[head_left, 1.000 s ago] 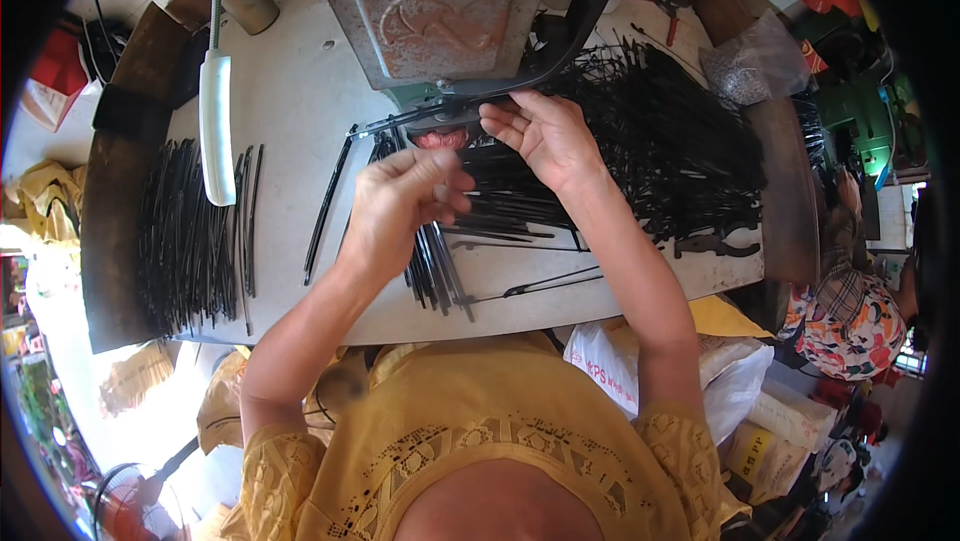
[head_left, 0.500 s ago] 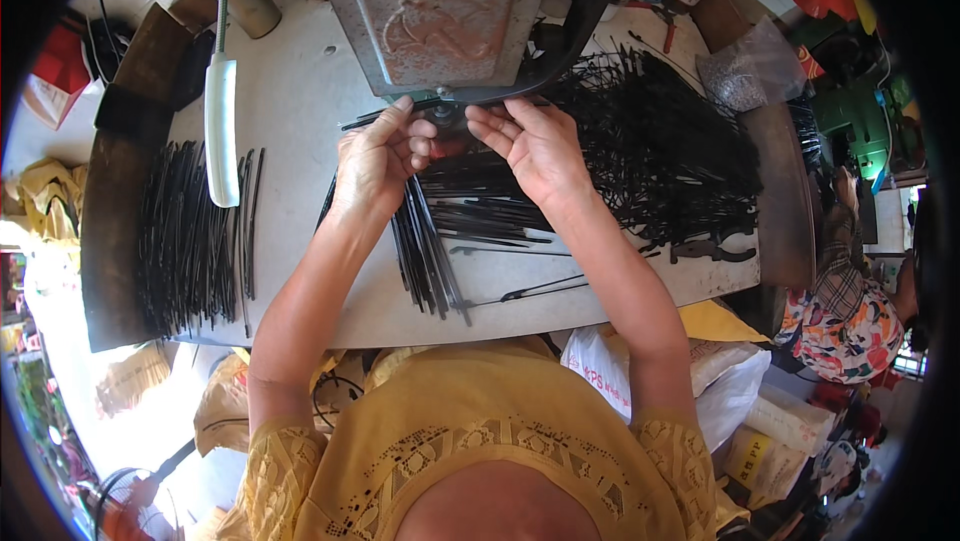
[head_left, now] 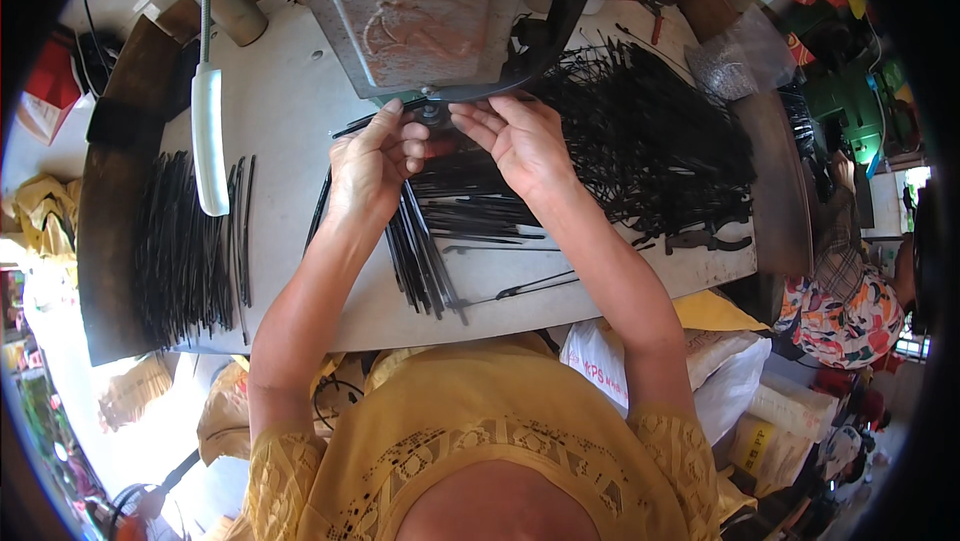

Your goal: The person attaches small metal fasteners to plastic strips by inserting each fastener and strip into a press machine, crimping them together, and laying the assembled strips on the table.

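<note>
A grey metal machine head [head_left: 415, 26] with worn reddish paint stands over the table, and both my hands are at its lower front edge. My left hand [head_left: 370, 163] is closed, its thumb on top, at a thin black rod [head_left: 350, 128] that sticks out on its left side. On the other side of a small bolt, my right hand [head_left: 522, 146] has its fingertips pressed together under the machine's edge; what they grip is hidden. Below and between the hands lie loose black rods [head_left: 470, 211], with a bunch [head_left: 418, 256] pointing toward me.
A row of black rods [head_left: 190, 251] lies at the left by a wooden side wall [head_left: 105, 271]. A tangled black heap [head_left: 650, 151] covers the right side, with black-handled pliers [head_left: 710, 240] in front. A lit lamp [head_left: 209, 141] hangs at the left; a steel flask [head_left: 225, 1] stands behind.
The whole view has shifted slightly, so the machine and table sit a little farther left. Both hands keep nearly the same grip and place at the machine.
</note>
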The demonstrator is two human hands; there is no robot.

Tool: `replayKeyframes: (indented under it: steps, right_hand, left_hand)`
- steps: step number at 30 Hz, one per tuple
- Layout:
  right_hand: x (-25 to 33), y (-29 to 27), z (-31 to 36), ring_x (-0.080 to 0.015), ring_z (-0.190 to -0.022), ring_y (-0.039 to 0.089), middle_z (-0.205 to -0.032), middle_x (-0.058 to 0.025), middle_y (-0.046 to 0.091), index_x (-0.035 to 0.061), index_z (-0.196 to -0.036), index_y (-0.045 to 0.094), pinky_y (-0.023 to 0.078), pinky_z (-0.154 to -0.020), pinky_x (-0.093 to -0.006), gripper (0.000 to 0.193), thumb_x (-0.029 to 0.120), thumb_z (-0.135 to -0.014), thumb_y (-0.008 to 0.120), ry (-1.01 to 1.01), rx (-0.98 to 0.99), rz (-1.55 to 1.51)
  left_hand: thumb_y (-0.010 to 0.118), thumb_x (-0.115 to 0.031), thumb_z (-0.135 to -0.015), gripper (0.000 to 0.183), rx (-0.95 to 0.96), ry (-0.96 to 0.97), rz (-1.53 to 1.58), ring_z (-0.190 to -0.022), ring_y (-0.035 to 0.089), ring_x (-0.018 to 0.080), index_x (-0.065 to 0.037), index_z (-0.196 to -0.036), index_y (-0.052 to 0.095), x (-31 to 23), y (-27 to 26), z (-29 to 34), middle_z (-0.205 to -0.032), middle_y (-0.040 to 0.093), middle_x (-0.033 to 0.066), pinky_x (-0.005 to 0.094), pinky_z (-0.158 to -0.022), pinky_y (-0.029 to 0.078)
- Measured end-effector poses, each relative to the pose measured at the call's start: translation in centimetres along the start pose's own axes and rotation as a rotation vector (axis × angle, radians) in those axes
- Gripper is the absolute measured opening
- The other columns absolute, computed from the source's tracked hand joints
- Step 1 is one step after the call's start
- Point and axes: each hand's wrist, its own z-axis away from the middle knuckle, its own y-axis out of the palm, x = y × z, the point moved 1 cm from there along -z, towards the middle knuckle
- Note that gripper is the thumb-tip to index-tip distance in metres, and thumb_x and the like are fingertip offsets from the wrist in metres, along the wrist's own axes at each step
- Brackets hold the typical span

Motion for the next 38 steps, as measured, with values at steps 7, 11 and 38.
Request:
replayKeyframes:
  steps: [7, 11, 38]
  right_hand:
    - [-0.3, -0.7, -0.1, -0.0288, -0.076, 0.062, -0.084, -0.0192, 0.056, -0.008, -0.089, 0.045, 0.055, -0.066, -0.036, 0.012, 0.002, -0.083, 0.047, -0.015, 0.029, -0.09]
    - [-0.1, -1.1, -0.4, -0.0274, -0.078, 0.061, -0.087, -0.0186, 0.057, -0.0077, -0.093, 0.049, 0.054, -0.07, -0.0357, 0.017, 0.006, -0.083, 0.052, 0.065, 0.049, -0.038]
    - [9.7, -7.7, 2.4, -0.0295, -0.086, 0.054, -0.084, -0.0123, 0.054, 0.0023, -0.08, 0.059, 0.044, -0.075, -0.0376, 0.01, 0.005, -0.07, 0.058, -0.432, 0.056, 2.329]
  left_hand:
    - [0.056, -0.02, -0.083, 0.022, 0.072, -0.056, 0.083, -0.054, 0.053, 0.0138, 0.002, -0.085, 0.054, 1.1, -0.7, -0.7, -0.068, 0.06, 0.0078, 0.0228, -0.048, 0.039]
    - [0.055, -0.02, -0.084, 0.02, 0.072, 0.046, 0.045, -0.058, 0.055, 0.0134, 0.0, -0.084, 0.056, 1.0, -0.9, -0.5, -0.072, 0.061, 0.0085, 0.0217, -0.049, 0.04]
    - [0.058, -0.012, -0.073, 0.017, 0.158, -0.089, -0.352, -0.077, 0.057, 0.0173, -0.002, -0.085, 0.052, -1.3, -2.2, 0.7, -0.082, 0.059, 0.0072, 0.0223, -0.056, 0.044]
